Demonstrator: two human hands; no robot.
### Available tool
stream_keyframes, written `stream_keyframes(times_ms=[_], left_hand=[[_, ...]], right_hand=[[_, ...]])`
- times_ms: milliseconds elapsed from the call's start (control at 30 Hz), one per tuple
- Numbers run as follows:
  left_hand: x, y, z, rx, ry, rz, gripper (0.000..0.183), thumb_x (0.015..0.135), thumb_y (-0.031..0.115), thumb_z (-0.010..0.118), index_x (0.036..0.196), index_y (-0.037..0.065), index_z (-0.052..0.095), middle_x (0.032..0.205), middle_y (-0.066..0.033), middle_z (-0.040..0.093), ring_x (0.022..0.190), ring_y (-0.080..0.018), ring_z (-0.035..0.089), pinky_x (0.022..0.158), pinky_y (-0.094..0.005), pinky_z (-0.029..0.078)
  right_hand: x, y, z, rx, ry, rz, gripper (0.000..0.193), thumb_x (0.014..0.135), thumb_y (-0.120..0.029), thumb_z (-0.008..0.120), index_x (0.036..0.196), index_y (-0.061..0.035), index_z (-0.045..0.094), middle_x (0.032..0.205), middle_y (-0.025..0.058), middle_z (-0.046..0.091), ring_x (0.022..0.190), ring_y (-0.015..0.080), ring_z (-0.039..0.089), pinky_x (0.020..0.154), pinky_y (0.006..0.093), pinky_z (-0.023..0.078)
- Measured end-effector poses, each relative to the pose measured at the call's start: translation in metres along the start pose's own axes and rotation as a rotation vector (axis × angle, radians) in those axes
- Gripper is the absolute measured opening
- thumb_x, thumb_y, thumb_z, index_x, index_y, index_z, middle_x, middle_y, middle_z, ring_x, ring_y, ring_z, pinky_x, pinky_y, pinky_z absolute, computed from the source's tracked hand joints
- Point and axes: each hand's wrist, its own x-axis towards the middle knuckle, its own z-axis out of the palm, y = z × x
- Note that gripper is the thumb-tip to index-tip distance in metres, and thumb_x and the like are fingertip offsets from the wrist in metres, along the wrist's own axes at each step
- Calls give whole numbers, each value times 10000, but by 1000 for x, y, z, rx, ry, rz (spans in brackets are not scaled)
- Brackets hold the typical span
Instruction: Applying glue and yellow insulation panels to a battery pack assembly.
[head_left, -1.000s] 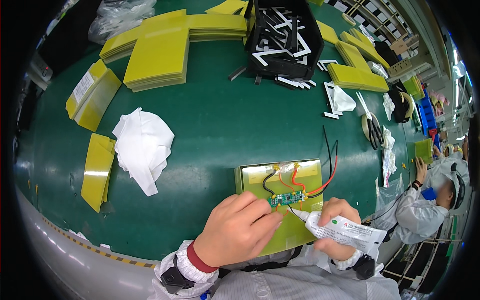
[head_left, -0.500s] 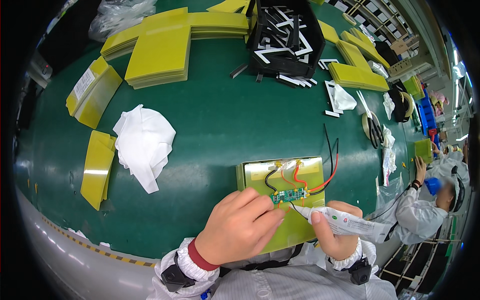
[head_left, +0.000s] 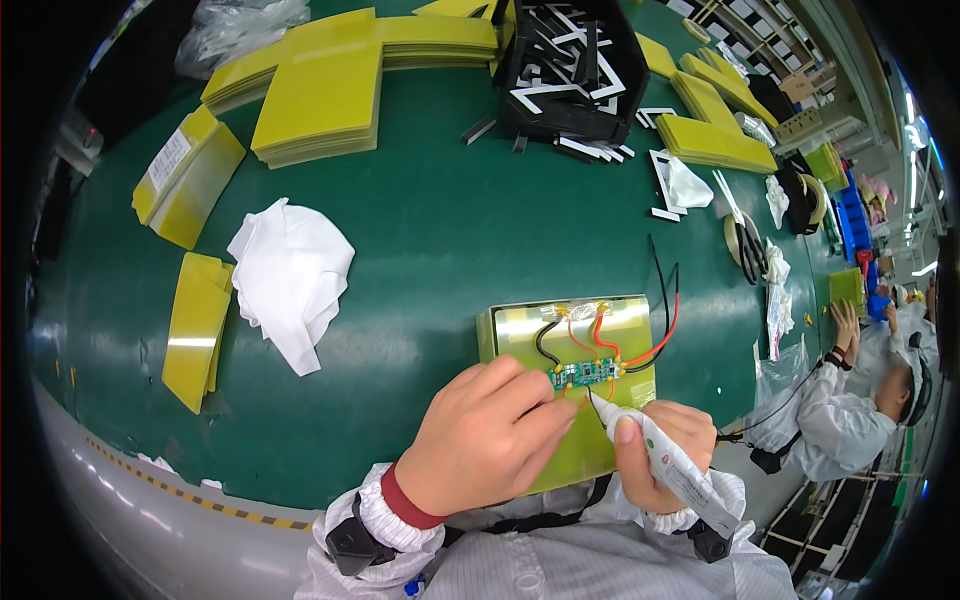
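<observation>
A yellow-green block-shaped battery pack [head_left: 629, 330] lies in front of me. On top of it sits a small green circuit board [head_left: 585, 374] with red, black and orange wires attached. My left hand [head_left: 490, 435] is closed, thumb and fingers pinched together at the board's lower left edge; whatever they grip is hidden. My right hand [head_left: 660, 450] is wrapped round a white squeeze tube [head_left: 680, 470], its tail sloping down to the right. The pointed nozzle is just below the board, close to a thin black wire. I cannot tell whether it touches.
A white cloth [head_left: 291, 275] lies left on the green table [head_left: 430, 240]. Yellow sheet stacks [head_left: 318, 105] and a black bin [head_left: 573, 120] of black and white strips stand at the back. Scissors [head_left: 745, 240] rest on a tape roll, right. A co-worker [head_left: 850, 400] sits beyond.
The tube has swung from nearly level to steeply slanted, its tail lower and its nozzle nearer the board. The pack has shifted slightly up and right. The co-worker's hands have moved.
</observation>
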Motion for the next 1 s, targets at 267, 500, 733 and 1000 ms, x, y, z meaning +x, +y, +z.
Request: stream_keyframes(times_ms=[267,500,733,1000], left_hand=[[0,-2,4,-22,31,18,175,675,49,740,843,66,690,730,-15,547,654,-205,509,548,-302,438],[-3,-4,5,-29,61,27,161,682,55,736,833,66,683,721,-11,537,657,-200,505,555,-304,439],[-3,-3,6,-16,43,24,139,712,79,718,843,77,673,730,-2,523,678,-186,495,568,-305,430],[-5,-5,6,-16,55,30,125,720,81,716,837,80,671,730,1,516,688,-184,494,566,-304,429]], right_hand=[[-9,8,5,44,86,2,185,788,71,580,621,18,521,519,96,477,393,257,448,385,343,347],[-2,3,5,-128,-4,-115,204,706,76,634,587,-8,492,512,84,469,389,249,447,379,333,345],[8,-2,0,-178,-55,-136,189,678,73,642,581,-5,499,510,90,466,383,257,452,373,340,350],[16,-3,-8,-51,-115,127,112,750,72,609,651,35,571,523,122,500,399,285,470,412,326,385]])
